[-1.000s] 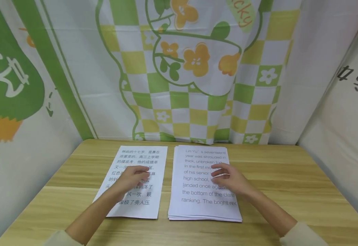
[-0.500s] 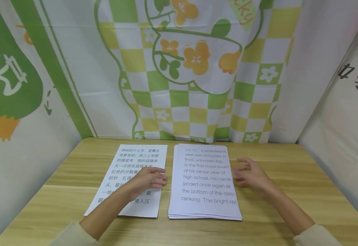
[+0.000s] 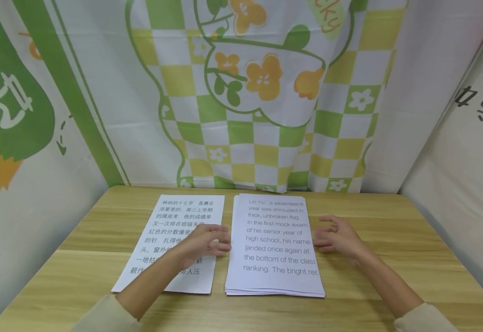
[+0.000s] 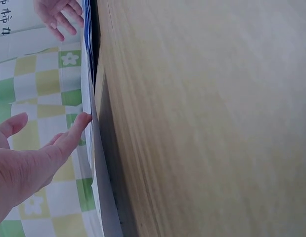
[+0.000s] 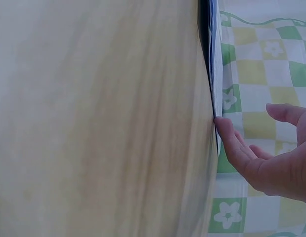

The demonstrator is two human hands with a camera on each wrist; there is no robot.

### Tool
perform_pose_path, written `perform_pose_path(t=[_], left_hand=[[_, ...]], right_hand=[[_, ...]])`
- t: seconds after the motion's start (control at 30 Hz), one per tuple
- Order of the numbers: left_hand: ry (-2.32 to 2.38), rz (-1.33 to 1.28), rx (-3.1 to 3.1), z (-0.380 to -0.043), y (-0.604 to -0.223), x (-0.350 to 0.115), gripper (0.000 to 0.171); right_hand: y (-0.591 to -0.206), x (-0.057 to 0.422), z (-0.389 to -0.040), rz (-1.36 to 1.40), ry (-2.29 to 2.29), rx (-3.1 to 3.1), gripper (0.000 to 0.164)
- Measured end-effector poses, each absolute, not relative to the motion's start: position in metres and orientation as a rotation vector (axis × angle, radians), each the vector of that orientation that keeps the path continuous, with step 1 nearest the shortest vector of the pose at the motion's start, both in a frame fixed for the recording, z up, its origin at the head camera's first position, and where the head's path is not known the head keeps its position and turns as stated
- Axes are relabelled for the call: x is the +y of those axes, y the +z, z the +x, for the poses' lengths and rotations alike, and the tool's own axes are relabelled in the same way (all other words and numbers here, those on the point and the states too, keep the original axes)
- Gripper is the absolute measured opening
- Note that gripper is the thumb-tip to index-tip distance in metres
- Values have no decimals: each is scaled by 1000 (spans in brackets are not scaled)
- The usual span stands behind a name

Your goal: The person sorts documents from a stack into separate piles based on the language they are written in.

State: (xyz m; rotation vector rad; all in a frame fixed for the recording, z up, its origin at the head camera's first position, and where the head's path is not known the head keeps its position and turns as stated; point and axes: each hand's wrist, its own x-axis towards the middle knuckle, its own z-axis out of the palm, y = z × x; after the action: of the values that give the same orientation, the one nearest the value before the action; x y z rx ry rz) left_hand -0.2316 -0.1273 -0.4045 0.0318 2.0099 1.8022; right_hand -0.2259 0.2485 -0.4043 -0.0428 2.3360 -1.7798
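Two sets of printed paper and a person's two hands at a desk [image 3: 390,240]. Relative to the frame from one second earlier, the left hand [image 3: 204,242] has shifted rightward from over the sheet [image 3: 170,230] of Chinese text toward the strip of desk between the papers. The right hand [image 3: 341,240] has moved outward from above the stack [image 3: 276,246] of English pages to its right edge, uncovering the line ends it hid. The sheet and the stack lie where they lay.

The stack rests flat near the middle of the desk, between the two hands, its page edges slightly uneven along the near side. The sheet lies just to its left, apart from it; the left hand and forearm cross above, blocking the lower lines of print. A checked cloth [image 3: 245,138] with flowers hangs behind the desk, and further printed cloth hangs at both sides. Pale sleeves [image 3: 106,316] end at the forearms.

Both hands are loosely spread, fingers extended and thumbs apart, with nothing gripped. The left fingertips are at the left edge of the stack; whether they touch it cannot be told. In the right wrist view, a right fingertip meets the edge of the stack at the desk.
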Motion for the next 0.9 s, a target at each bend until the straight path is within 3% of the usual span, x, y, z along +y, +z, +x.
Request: perform_pose_path(t=[0.9], left_hand=[[1795, 38, 2051, -229, -394, -117, 49]], right_hand=[[-398, 246, -220, -32, -1798, 2287, 64]])
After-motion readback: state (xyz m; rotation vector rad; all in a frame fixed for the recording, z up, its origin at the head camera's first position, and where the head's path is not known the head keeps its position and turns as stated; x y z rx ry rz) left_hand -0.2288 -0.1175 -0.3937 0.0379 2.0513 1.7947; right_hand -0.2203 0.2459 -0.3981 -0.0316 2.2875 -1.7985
